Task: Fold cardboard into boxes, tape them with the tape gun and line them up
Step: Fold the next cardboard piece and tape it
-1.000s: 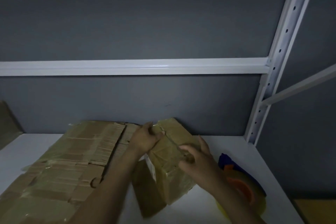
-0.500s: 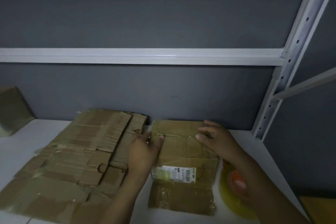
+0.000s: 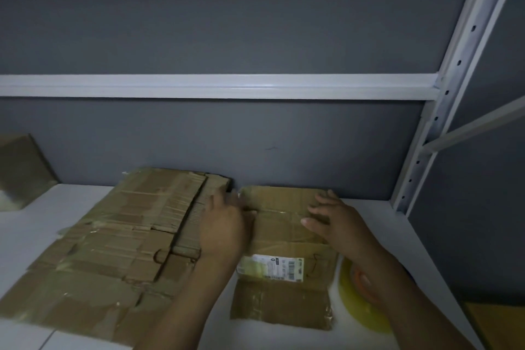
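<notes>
Big flattened stack of brown cardboard sheets on white shelf top, untouched. Left hand, fingers loosely straight, rests on left edge of small flattened brown cardboard box with white label, which lies flat mid-shelf. Right hand, fingers spread, grips nothing, over box's far right corner. Yellow tape roll with orange core just right of box. I'd take opposite edges, squeeze inward, pop sleeve square before folding flaps.

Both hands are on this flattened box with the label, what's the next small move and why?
Probably pinch the far edge of the flattened box and pull it open into a tube. It lies unformed on the white shelf, with the left hand and right hand open on its far end.
</notes>
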Available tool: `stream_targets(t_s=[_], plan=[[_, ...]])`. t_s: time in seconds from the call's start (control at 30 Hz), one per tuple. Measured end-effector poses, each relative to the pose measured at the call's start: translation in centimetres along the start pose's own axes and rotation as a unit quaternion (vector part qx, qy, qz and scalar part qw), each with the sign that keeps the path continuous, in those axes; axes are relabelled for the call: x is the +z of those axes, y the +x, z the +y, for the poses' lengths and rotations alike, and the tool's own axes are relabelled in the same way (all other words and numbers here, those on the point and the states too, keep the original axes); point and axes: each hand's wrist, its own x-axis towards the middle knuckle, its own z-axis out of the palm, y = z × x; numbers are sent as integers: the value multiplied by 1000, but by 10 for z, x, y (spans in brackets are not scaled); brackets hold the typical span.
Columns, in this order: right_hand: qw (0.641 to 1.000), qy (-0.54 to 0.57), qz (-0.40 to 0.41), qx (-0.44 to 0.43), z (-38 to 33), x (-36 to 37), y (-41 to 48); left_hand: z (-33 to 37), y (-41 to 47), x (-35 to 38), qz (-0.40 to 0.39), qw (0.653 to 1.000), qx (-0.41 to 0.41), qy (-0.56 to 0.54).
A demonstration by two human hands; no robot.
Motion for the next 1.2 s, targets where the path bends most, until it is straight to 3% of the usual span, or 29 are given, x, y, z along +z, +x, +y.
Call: stream_targets(t_s=[0.07,0.17,0.23,0.3,0.4,0.47,0.53,0.67,0.77,0.87,1.03,1.2], plan=[[1000,13,10,-5,3,0,0,10,-2,5,30,995,89,-30],[1000,27,6,-11,4,0,0,31,-5,9,-113,976,182,-32],[999,45,-1,-20,5,-2,-6,37,-4,12,-171,970,173,12],[996,79,46,-8,14,-6,-21,39,-2,13,-184,970,158,24],[987,-12,132,95,49,-10,-54,40,-1,16,-197,965,162,50],[974,-97,77,189,76,-9,-75,42,-3,18,-202,963,169,59],[963,-110,8,246,92,-2,-88,46,-4,18,-202,961,179,60],[958,-105,57,259,102,5,-91,48,-4,18,-204,961,176,65],[958,-106,104,245,98,5,-92,48,-6,18,-203,962,170,71],[955,-63,205,204,86,-4,-96,48,-6,16,-208,962,161,72],[902,12,413,125,40,-45,-74,48,0,9,-210,956,185,85],[900,-58,433,-3,-2,-53,-20,42,3,18,-179,965,181,61]])
